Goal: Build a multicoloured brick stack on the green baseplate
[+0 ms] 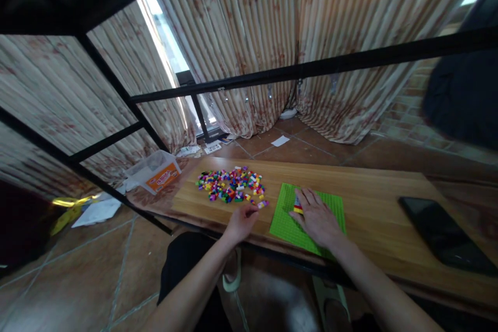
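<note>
A green studded baseplate (330,206) lies on the wooden tabletop. My right hand (318,219) rests over it with fingers stretched out, partly covering a small build of toy bricks (298,208) in red, yellow and bluish tones. The thumb lies beside these bricks; what is under the palm is hidden. My left hand (241,222) is left of the plate with thumb and fingertips pinched together, next to the near edge of a pile of loose colourful toy bricks (231,185). Whatever it pinches is too small to make out.
A dark phone-like slab (443,233) lies on the right of the wooden tabletop (375,202). Beyond the table's left end stands a clear plastic bin (153,168) with an orange label. Black metal bars (249,80) cross behind the table, before long curtains.
</note>
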The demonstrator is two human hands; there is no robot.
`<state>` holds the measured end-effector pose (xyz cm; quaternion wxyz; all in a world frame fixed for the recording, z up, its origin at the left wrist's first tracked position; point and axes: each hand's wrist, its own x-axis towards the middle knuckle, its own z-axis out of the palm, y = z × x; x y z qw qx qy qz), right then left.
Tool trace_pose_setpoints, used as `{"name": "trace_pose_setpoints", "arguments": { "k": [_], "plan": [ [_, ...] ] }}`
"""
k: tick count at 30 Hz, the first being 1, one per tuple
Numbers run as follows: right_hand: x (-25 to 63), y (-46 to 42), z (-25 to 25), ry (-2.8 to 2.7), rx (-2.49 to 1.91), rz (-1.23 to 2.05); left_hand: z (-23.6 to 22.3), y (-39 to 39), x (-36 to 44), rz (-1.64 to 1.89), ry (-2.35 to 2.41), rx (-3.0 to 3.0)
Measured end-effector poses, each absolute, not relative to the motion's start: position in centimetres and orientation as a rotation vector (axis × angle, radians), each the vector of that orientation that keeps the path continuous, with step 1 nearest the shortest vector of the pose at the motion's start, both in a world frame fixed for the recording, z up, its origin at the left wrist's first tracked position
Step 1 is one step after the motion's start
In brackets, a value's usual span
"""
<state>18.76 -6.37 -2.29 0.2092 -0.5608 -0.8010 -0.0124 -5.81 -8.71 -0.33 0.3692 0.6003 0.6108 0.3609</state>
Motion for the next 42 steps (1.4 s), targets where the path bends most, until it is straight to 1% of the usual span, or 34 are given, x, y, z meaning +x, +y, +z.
{"name": "trace_pose_setpoints", "arguments": {
  "k": [7, 12, 17, 25, 31, 35, 39, 42],
  "plan": [
    [20.0, -5.7, -2.5, -2.331, -1.458, -0.087, 0.7, -6.4, -8.0, 0.875, 1.688, 1.730],
    [21.1, -5.5, -2.2, -2.406, -1.387, -0.098, 1.7, -3.7, -10.0, 0.814, 1.945, 1.769],
    [21.5, -5.2, -1.9, -2.463, -1.370, -0.043, 2.9, -0.9, -10.9, 0.720, 1.975, 1.915],
    [19.6, -4.6, -1.2, -2.378, -1.401, 0.063, 1.7, 1.6, -10.3, 0.631, 1.959, 1.916],
    [19.1, -4.2, -1.0, -2.347, -1.420, 0.106, 2.4, 1.8, -11.3, 0.534, 1.943, 1.926],
    [18.8, -3.8, -1.0, -2.349, -1.391, 0.096, 2.4, 2.3, -12.8, 0.569, 1.925, 1.870],
    [18.7, -3.8, -1.0, -2.333, -1.394, 0.102, 2.5, 3.0, -13.8, 0.586, 2.082, 1.872],
    [18.7, -3.9, -0.8, -2.313, -1.406, 0.140, 2.3, 3.3, -13.6, 0.575, 2.157, 1.979]
  ]
}}
